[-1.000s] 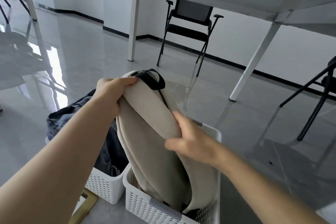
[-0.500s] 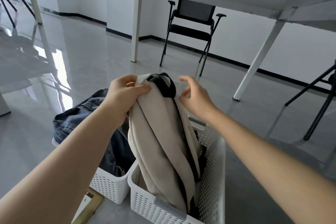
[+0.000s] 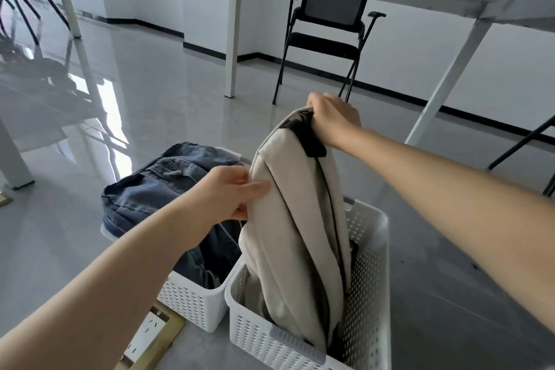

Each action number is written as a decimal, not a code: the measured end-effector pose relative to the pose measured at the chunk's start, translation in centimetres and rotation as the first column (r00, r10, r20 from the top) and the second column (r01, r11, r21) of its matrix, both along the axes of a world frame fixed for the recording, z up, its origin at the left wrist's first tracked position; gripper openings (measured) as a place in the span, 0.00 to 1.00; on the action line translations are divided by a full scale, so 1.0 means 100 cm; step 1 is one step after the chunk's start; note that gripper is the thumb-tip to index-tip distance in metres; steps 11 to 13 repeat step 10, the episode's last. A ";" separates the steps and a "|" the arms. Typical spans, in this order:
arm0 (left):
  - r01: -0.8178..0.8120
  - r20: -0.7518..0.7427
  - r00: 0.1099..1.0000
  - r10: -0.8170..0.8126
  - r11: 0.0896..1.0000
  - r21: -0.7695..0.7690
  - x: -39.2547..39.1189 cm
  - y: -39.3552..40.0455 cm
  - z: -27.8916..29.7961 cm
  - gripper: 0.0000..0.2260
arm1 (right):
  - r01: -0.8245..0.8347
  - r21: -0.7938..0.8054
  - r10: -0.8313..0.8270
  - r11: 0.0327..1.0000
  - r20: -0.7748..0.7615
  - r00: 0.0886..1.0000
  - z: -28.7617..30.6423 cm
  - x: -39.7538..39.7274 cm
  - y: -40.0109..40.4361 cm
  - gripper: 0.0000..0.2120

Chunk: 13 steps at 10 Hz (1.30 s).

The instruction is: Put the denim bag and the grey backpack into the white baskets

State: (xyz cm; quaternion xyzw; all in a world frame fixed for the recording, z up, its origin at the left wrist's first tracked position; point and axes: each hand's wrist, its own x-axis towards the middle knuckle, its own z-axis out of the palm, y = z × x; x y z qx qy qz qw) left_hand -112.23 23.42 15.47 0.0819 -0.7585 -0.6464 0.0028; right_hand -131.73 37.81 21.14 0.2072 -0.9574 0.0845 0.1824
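The light grey backpack (image 3: 297,219) stands upright in the right white basket (image 3: 369,285), its lower part inside and its top well above the rim. My right hand (image 3: 332,117) grips the black handle at its top. My left hand (image 3: 231,192) holds the backpack's left edge about halfway up. The denim bag (image 3: 162,189) lies in the left white basket (image 3: 192,300), bulging over the rim.
Both baskets stand on a glossy grey floor beneath a white table with slanted legs (image 3: 444,81). A black folding chair (image 3: 324,39) is behind the baskets. A brass-framed floor socket (image 3: 150,336) lies at the front left. More chair legs (image 3: 522,144) stand at the right.
My right hand has closed on the backpack's top handle. My left hand has slid from the top down to the left edge. The backpack stands straighter in the basket.
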 end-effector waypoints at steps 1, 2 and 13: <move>-0.094 0.129 0.990 0.055 0.945 0.315 0.003 -0.022 -0.025 0.13 | 0.201 -0.395 -0.117 0.897 0.225 0.967 -0.030 0.004 -0.044 0.15; -0.402 0.246 0.904 0.351 0.893 0.203 0.004 -0.055 -0.066 0.08 | 0.144 -0.504 0.031 0.852 0.323 0.946 -0.053 0.013 -0.079 0.14; 0.440 0.518 0.853 -0.063 0.620 -0.650 0.070 -0.032 -0.067 0.17 | -0.080 0.228 -0.100 0.970 0.679 0.728 -0.104 0.160 -0.049 0.32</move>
